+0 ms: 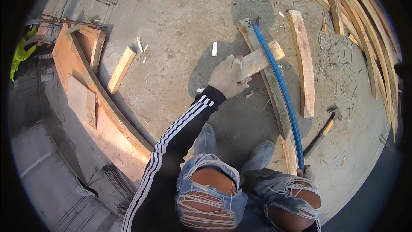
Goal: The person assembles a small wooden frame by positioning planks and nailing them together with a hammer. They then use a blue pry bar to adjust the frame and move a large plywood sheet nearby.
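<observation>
Left hand: the gloved left hand [228,78], on a black sleeve with white stripes, sits at the centre of the frame, its grip clenched round one end of a short pale wooden block [260,59].
Wooden block: it lies crosswise over the long blue ribbed steel bar [281,89] and touches it, just right of centre.
Blue bar: it runs from the upper middle down to the lower right, along a long narrow wooden plank [279,107] on the concrete floor [180,21].
Right hand: only a fingertip [299,172] shows at the bar's lower end, above the torn-jeans knee; I cannot tell how its grip stands.
Nearby: a hammer with a wooden handle [326,126] lies right of the bar; a curved wooden board [303,62] lies further right.
Far left: a person in a yellow-green sleeve [21,51].
</observation>
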Motion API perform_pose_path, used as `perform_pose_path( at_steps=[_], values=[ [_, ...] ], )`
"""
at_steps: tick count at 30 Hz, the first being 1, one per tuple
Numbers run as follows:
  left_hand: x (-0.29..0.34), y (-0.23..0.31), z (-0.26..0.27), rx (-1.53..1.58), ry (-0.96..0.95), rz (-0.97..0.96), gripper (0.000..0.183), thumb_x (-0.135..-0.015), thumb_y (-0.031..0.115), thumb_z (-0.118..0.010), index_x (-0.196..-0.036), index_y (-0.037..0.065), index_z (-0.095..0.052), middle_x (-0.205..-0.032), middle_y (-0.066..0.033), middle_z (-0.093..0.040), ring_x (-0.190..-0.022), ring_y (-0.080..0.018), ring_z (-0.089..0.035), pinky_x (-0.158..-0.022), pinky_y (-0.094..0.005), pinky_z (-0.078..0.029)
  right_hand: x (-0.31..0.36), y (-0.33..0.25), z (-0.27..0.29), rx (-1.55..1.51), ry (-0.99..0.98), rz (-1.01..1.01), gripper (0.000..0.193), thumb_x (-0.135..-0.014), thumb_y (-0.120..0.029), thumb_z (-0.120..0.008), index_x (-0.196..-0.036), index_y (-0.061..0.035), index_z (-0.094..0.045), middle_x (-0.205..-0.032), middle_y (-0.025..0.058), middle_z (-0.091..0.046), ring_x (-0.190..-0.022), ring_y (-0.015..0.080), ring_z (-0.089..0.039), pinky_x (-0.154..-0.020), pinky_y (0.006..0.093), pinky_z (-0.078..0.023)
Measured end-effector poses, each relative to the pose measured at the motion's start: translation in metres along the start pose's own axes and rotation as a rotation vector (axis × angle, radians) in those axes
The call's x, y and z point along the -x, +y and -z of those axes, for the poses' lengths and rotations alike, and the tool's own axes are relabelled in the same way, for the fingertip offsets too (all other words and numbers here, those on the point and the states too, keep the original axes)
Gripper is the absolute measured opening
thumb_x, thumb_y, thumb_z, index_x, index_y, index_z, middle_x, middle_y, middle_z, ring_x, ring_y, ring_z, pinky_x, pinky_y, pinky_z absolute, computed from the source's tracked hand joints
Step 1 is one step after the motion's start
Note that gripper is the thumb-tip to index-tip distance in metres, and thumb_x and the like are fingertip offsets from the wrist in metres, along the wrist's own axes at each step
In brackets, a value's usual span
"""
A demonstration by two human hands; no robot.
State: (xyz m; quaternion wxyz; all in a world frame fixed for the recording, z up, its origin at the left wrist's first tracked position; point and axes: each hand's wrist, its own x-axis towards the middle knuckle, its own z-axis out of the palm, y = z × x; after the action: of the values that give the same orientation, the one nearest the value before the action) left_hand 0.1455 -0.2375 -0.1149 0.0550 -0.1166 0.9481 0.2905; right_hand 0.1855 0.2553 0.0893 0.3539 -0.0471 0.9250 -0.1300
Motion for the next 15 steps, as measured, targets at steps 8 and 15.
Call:
perform_pose_path(
  at_steps=[8,15],
  values=[
    [-0.058,0.009,0.039,-0.131,0.29,-0.107,0.077,-0.085,0.042,-0.08,-0.137,-0.007,-0.052,-0.117,-0.0206,-0.061,-0.108,-0.0363,-0.064,-0.09,-0.0446,-0.056,0.032,0.024,-0.014,-0.066,0.06,-0.038,0.023,-0.101,-0.024,-0.063,-0.102,-0.0026,-0.055,-0.068,0.0082,-0.06,-0.055,0.0198,-0.06,-0.051,0.0331,-0.045],
    [-0.115,0.039,0.084,-0.13,0.557,-0.529,0.077,-0.083,0.041,-0.083,-0.137,-0.006,-0.053,-0.112,-0.0181,-0.062,-0.106,-0.0357,-0.065,-0.086,-0.0434,-0.056,0.045,0.033,-0.034,-0.121,0.083,-0.043,0.022,-0.099,-0.024,-0.064,-0.101,-0.0031,-0.056,-0.07,0.0072,-0.061,-0.058,0.019,-0.061,-0.054,0.033,-0.047]
  ],
)
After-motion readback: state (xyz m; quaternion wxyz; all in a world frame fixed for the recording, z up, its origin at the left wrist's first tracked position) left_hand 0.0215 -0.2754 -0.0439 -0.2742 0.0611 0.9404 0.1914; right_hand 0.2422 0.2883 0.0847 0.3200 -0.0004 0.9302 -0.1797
